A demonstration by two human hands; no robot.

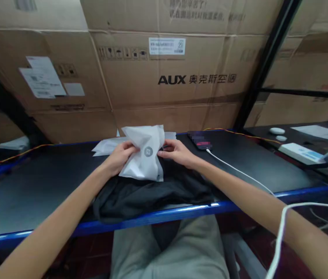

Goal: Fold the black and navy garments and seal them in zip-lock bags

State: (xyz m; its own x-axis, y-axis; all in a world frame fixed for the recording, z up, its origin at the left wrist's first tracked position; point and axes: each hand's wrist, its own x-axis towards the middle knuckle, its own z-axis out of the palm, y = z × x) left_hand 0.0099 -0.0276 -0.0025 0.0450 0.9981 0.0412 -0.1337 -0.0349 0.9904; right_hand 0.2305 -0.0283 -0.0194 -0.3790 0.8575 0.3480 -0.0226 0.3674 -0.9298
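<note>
A white plastic pouch (136, 162) with a round grey mark is held up at the middle of the shelf. My left hand (121, 157) grips its left edge, thumb and fingers closed on it. On the opposite edge, my right hand (178, 152) pinches the pouch with its fingertips. Beneath both hands lies a crumpled black cloth (152, 197), reaching the shelf's front edge. Behind the pouch, more flat white packaging (105, 145) rests on the shelf. What the pouch contains is hidden.
A phone (199, 140) with a white cable (239, 170) lies right of my hands. Large cardboard boxes (134, 89) stand behind the black shelf (50, 174), which has a blue front edge. A dark metal post (264, 66) rises at the right, with small white items beyond it.
</note>
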